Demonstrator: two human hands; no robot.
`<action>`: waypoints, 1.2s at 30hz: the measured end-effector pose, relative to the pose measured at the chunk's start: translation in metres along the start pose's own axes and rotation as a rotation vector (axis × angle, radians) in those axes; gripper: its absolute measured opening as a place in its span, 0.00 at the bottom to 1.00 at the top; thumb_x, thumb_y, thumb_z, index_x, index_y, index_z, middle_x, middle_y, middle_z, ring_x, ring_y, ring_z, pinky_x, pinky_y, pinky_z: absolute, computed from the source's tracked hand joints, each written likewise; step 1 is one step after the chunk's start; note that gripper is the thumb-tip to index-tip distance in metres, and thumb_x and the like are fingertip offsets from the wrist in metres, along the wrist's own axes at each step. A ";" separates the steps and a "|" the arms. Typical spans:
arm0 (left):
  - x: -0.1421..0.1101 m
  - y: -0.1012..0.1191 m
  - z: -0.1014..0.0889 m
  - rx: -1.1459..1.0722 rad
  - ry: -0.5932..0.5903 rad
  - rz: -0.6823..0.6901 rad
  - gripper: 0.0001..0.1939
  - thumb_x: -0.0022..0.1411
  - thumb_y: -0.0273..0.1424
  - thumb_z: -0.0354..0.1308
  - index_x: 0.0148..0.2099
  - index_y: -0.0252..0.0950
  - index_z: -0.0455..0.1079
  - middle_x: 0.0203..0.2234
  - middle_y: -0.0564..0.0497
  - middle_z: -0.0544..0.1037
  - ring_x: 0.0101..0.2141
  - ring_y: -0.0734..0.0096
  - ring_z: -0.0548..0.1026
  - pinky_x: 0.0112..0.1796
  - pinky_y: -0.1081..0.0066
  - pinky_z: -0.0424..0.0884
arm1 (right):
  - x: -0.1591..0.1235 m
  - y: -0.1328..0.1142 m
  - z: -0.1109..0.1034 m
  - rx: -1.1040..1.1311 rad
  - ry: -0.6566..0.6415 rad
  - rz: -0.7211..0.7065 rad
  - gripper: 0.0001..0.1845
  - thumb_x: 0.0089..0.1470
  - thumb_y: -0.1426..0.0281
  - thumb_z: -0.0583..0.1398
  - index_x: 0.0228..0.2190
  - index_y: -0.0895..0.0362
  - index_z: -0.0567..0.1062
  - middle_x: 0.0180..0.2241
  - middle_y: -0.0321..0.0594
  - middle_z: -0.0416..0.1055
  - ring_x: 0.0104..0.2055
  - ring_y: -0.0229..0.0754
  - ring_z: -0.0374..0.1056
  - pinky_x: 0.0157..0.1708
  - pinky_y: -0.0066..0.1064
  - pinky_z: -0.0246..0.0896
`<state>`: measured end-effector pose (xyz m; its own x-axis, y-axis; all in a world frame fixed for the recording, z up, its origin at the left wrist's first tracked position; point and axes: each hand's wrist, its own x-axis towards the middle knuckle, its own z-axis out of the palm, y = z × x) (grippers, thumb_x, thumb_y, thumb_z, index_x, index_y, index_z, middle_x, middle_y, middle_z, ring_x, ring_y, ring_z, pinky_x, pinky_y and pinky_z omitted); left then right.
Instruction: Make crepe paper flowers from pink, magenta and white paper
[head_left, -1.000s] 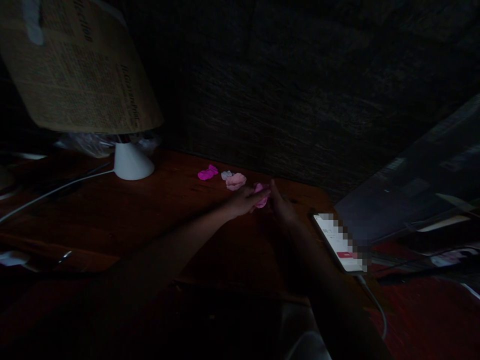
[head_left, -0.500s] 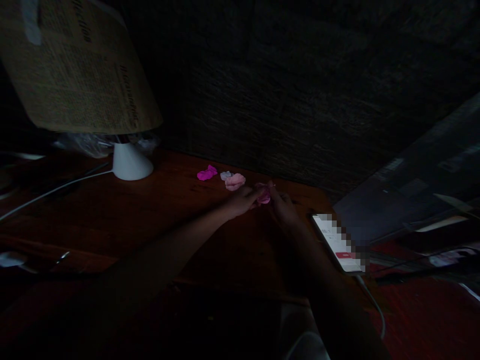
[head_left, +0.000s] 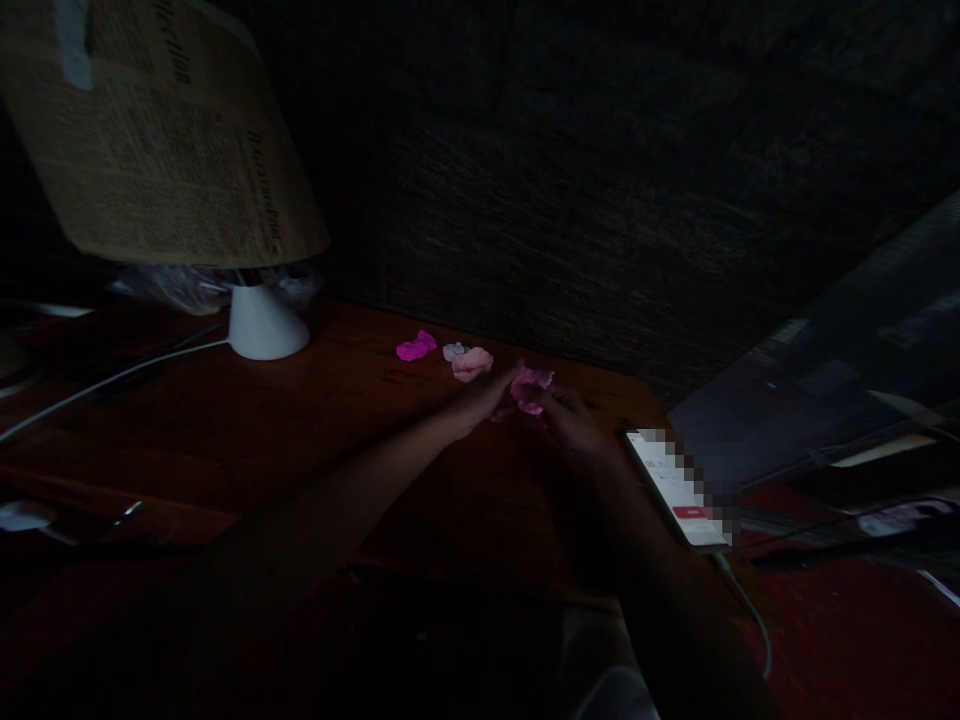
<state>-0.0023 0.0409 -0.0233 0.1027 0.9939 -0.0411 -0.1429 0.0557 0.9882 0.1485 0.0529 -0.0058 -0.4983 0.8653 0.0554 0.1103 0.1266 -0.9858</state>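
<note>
In dim light my left hand (head_left: 487, 398) and my right hand (head_left: 574, 418) meet over a dark wooden table (head_left: 300, 430). Both pinch a small crumpled pink piece (head_left: 531, 386), soft like paper or cloth, held just above the tabletop. Behind it lie three more small pieces: a magenta one (head_left: 415, 346), a whitish one (head_left: 452, 350) and a pale pink one (head_left: 472, 364). The fingers are dark and hard to make out in detail.
A lamp with a white base (head_left: 267, 322) and a newsprint shade (head_left: 161, 140) stands at the back left, its white cord (head_left: 105, 382) trailing left. A lit phone (head_left: 679, 487) on a cable lies right of my hands. A dark wall (head_left: 600, 200) closes the back.
The pink piece has been lifted slightly and spread wider between my fingers. My right hand has dropped a little lower and further right.
</note>
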 end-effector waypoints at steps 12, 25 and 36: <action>-0.003 0.002 -0.004 0.196 0.183 0.345 0.24 0.62 0.49 0.54 0.25 0.36 0.63 0.19 0.55 0.67 0.23 0.74 0.65 0.26 0.72 0.60 | -0.002 -0.005 0.008 -0.140 -0.159 0.057 0.36 0.44 0.36 0.58 0.23 0.58 0.73 0.21 0.38 0.71 0.23 0.36 0.66 0.25 0.28 0.59; -0.011 0.009 -0.001 0.240 0.139 0.255 0.30 0.63 0.55 0.47 0.23 0.36 0.64 0.15 0.53 0.69 0.19 0.75 0.69 0.23 0.73 0.61 | -0.003 -0.004 0.005 -0.196 -0.246 -0.038 0.28 0.51 0.44 0.60 0.21 0.57 0.75 0.17 0.35 0.70 0.19 0.34 0.62 0.23 0.27 0.55; -0.012 0.009 -0.002 0.040 0.065 0.167 0.25 0.61 0.50 0.56 0.23 0.35 0.65 0.13 0.55 0.68 0.14 0.79 0.63 0.18 0.74 0.57 | -0.001 -0.004 0.004 -0.080 -0.317 0.014 0.29 0.46 0.44 0.64 0.31 0.59 0.78 0.27 0.40 0.77 0.25 0.37 0.71 0.23 0.27 0.62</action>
<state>-0.0070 0.0302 -0.0142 0.0166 0.9931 0.1160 -0.1136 -0.1134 0.9870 0.1451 0.0496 -0.0029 -0.7381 0.6743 -0.0228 0.1798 0.1640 -0.9699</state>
